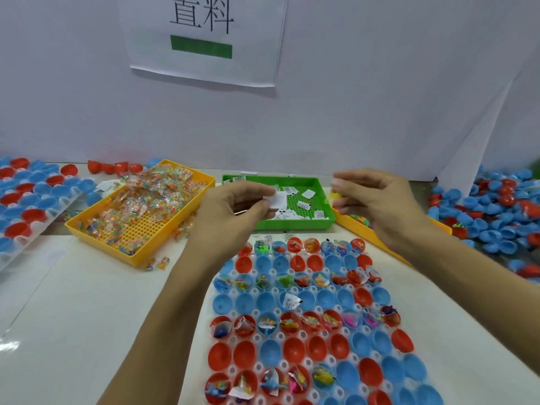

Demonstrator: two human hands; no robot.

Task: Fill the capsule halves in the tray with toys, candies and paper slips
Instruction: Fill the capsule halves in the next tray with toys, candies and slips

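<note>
A clear tray (380,290) of red and blue capsule halves lies in front of me; some rows hold toys, candy packets and paper slips, others are bare. One slip sits in a blue capsule half (290,301) in the middle row. My left hand (233,209) pinches a small white paper slip (277,199) above the green bin (324,223) of paper slips. My right hand (377,200) hovers to the right with fingers curled; whether it holds anything is blurred.
A yellow bin (140,252) of candy packets stands at the left. Another yellow bin (356,226) with toys lies behind my right hand. Loose capsule halves (496,211) pile at the right. A second filled tray (26,200) sits far left. A white wall with a paper sign (201,36) backs the table.
</note>
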